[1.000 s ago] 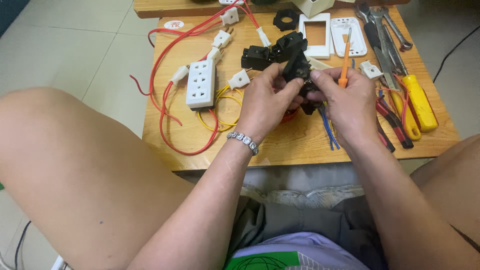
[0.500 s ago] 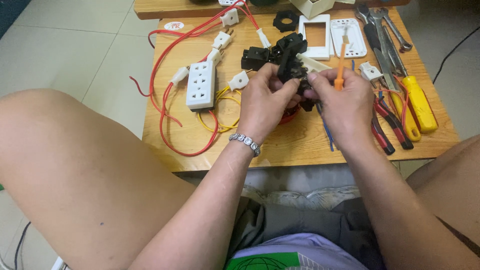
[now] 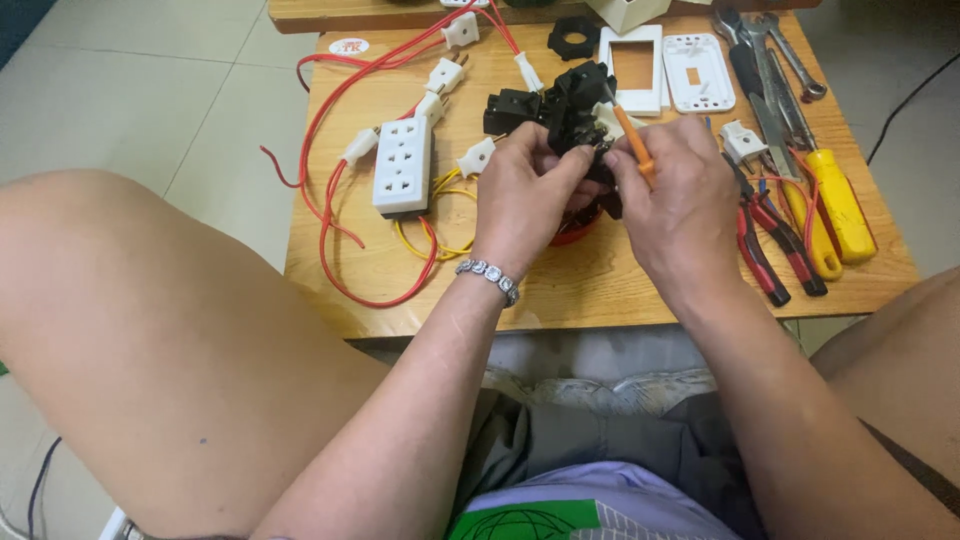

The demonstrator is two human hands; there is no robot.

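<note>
I see my left hand (image 3: pixel 525 195) closed around a black plastic part (image 3: pixel 570 115), holding it up just above the middle of the desk (image 3: pixel 600 290). My right hand (image 3: pixel 680 195) grips a small orange screwdriver (image 3: pixel 632 145), fingers wrapped tight on the handle, the tip pressed into the top of the black part.

From what shows, I judge the work to be mid-way. The black part looks like several pieces clustered together, and I cannot tell whether its screws are in or out, since my fingers cover the spot. Under my left hand a red round piece (image 3: pixel 575 232) peeks out on the desk.

Much around it lies loose: a white power strip (image 3: pixel 403 165) with red wires (image 3: pixel 330 130) and yellow wires (image 3: pixel 440 240) trailing from it, small white plugs (image 3: pixel 445 72) near the far edge, and two white cover plates (image 3: pixel 635 68), unfitted, beyond the black part. A black ring (image 3: pixel 573 37) sits apart at the back. Pliers with red handles (image 3: pixel 760 250) and yellow-handled tools (image 3: pixel 830 205) lie to my right, untouched.
</note>
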